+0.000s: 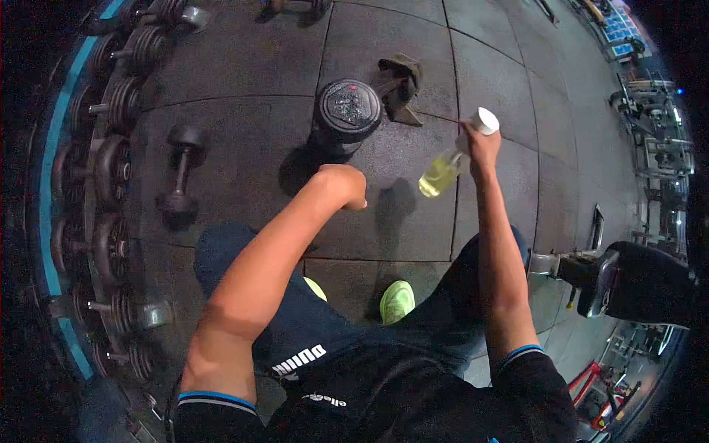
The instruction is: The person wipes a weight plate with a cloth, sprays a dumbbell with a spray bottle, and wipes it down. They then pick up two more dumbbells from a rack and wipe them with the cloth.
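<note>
Remotely, I saw the bottle (pixel 439 175) gripped by the nearer right hand (pixel 483 150), its long axis running seven to one o'clock, at three o'clock from the curled left hand (pixel 342 184), whose contents I couldn't tell.

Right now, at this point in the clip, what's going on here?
The right hand grips a tilted bottle of yellowish liquid just above the floor mats, its white top uppermost. The left hand is curled beside a black cylinder; whether it holds anything is hidden. A dark crumpled cloth lies beyond, and a dumbbell rests off to the left.
</note>
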### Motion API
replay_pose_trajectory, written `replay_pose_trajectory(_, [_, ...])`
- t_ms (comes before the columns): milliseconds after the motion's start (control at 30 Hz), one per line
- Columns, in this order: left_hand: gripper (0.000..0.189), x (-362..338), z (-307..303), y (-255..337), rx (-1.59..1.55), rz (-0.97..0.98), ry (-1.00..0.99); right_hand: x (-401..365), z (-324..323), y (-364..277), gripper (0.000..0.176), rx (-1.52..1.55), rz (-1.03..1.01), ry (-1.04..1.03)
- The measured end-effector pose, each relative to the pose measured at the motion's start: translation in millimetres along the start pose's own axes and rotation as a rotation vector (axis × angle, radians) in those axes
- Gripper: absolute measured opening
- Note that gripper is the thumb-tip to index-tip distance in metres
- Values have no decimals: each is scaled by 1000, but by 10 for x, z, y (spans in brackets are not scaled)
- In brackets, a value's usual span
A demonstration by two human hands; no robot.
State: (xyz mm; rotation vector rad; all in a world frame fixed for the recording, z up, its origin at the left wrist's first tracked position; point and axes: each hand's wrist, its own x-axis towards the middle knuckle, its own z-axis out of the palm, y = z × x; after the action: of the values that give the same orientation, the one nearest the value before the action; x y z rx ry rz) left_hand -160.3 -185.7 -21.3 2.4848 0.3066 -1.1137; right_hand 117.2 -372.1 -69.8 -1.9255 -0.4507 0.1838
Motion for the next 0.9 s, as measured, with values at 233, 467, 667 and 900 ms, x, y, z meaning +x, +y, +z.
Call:
replay_pose_trajectory(233, [54,-23,-75,-70,-9,-33,-30,539,-125,1033,39,-150,-164,314])
replay_pose_trajectory(467, [53,-65,-109,-67,-36,-45,-21,305,-79,968,47,-256,-15,367])
replay_pose_trajectory(667, [55,-132,-97,-134,-21,-119,91,43,246,1696,81,-295,58,724])
replay_pose_trajectory(900, [53,-245,-100,-259,-20,-262,142,-327,1034,1321,84,-89,619,639])
